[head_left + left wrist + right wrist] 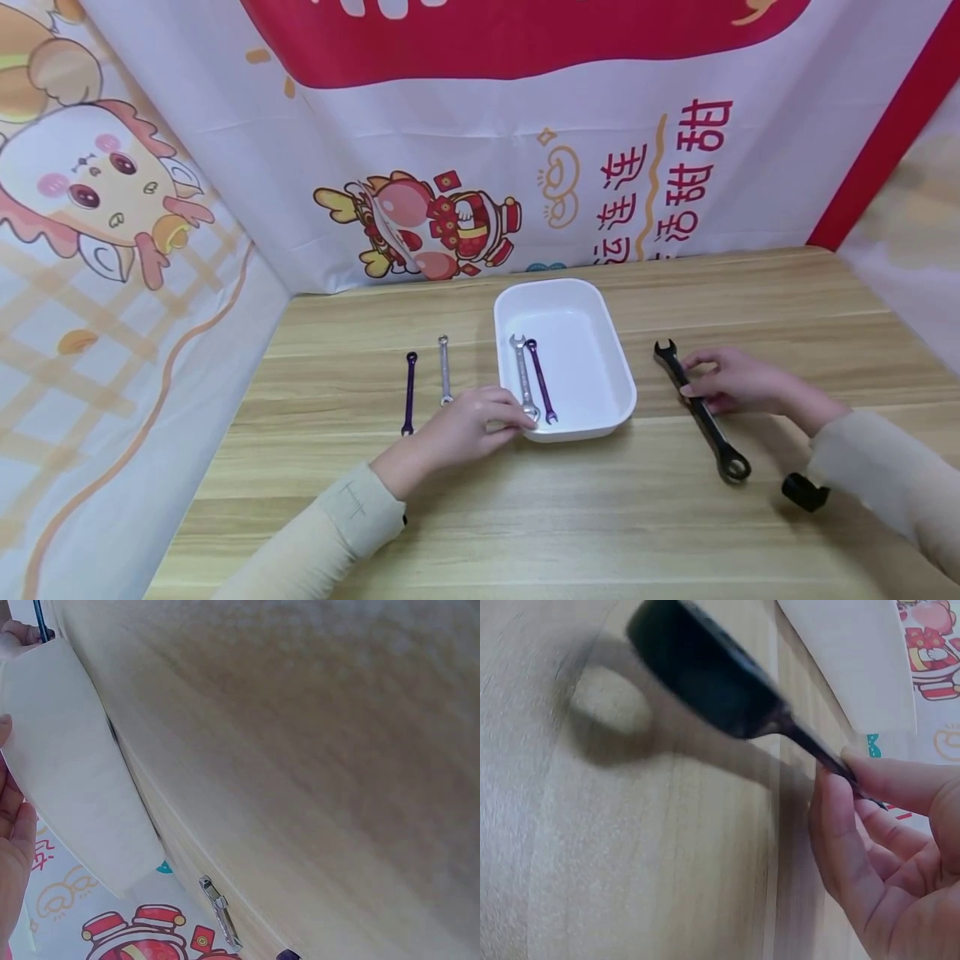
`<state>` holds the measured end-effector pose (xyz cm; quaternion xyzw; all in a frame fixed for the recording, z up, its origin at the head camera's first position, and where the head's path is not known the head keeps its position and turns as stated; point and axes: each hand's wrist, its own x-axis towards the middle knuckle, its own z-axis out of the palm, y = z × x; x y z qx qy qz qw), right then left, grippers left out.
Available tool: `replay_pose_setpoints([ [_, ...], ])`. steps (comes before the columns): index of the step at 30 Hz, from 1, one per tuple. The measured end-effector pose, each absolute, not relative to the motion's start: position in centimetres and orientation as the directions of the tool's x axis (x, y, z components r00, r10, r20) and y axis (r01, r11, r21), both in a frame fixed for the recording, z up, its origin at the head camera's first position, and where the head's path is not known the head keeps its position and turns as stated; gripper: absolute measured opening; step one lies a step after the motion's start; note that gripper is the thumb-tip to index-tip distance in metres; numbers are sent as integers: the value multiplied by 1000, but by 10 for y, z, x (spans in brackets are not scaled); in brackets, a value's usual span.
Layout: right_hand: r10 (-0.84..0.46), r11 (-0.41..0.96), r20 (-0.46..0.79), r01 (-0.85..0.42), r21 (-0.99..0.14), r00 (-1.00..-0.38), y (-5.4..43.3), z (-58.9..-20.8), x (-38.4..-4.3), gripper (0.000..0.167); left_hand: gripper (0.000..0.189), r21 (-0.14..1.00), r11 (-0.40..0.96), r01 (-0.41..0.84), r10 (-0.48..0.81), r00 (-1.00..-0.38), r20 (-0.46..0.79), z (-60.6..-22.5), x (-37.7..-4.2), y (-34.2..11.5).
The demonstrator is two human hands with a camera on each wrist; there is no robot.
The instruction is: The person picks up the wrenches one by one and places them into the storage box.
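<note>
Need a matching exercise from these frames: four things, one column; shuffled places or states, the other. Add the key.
1. Left hand
2. Large black wrench
3. White tray
4. Table

A. has a light wood grain
B. contains a silver wrench and a purple wrench
C. at the tray's near-left corner
D. held by the right hand

Pairs: 1-C, 2-D, 3-B, 4-A

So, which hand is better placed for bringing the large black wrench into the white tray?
Probably the right hand: it grips the large black wrench beside the white tray, while the left hand holds the tray's near-left rim.
</note>
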<state>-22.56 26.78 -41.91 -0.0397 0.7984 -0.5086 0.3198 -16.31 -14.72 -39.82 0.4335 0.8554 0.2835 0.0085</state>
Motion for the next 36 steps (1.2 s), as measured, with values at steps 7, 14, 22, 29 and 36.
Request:
replay_pose_setpoints([
  [7,-320,497,-495,301,-814,-808,270,-413,-231,44,20,496,468,731,744,-629,225,-398,-163,-148],
  [14,-310,408,-496,357,-840,-811,269,-412,-231,35,20,501,461,732,744,-627,231,-399,-163,-148],
  [22,-341,258,-438,366,-894,-832,270,-412,-233,10,19,493,454,742,747,-619,244,-399,-162,-148],
  [29,-347,231,-417,355,-906,-840,266,-404,-238,15,20,502,467,728,742,-631,227,-397,-162,-148],
  [36,-360,195,-427,381,-904,-830,261,-393,-240,11,20,508,470,722,742,-634,215,-397,-163,-147],
])
